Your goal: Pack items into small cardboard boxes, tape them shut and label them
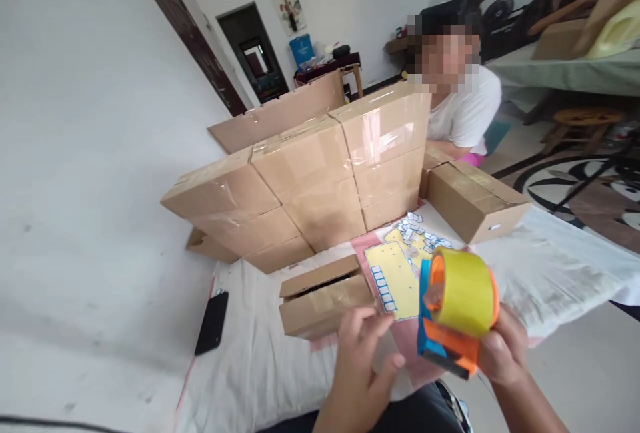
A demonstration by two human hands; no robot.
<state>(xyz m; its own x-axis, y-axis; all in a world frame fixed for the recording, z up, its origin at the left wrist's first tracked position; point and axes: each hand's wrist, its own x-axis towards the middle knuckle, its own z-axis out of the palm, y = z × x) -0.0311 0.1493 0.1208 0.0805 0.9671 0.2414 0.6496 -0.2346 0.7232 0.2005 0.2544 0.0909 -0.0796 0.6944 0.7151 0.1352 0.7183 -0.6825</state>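
My right hand (503, 346) grips an orange and blue tape dispenser (450, 343) that carries a wide roll of yellow tape (467, 293). It is raised above the table's near right part. My left hand (363, 359) is empty, its fingers apart, close to the near side of a small cardboard box (325, 296). The flaps on top of that box leave a dark gap between them. Whether my left fingertips touch the box, I cannot tell. Beyond the dispenser lies a yellow printed sheet (393, 269) with small white and blue paper pieces (411, 227) on it.
A wall of stacked, taped cardboard boxes (310, 186) stands across the table's far side. Another long box (473, 196) lies at the right. A black phone (212, 323) rests on the white cloth (265, 359) at left. Behind the boxes sits a person in a white shirt (475, 103).
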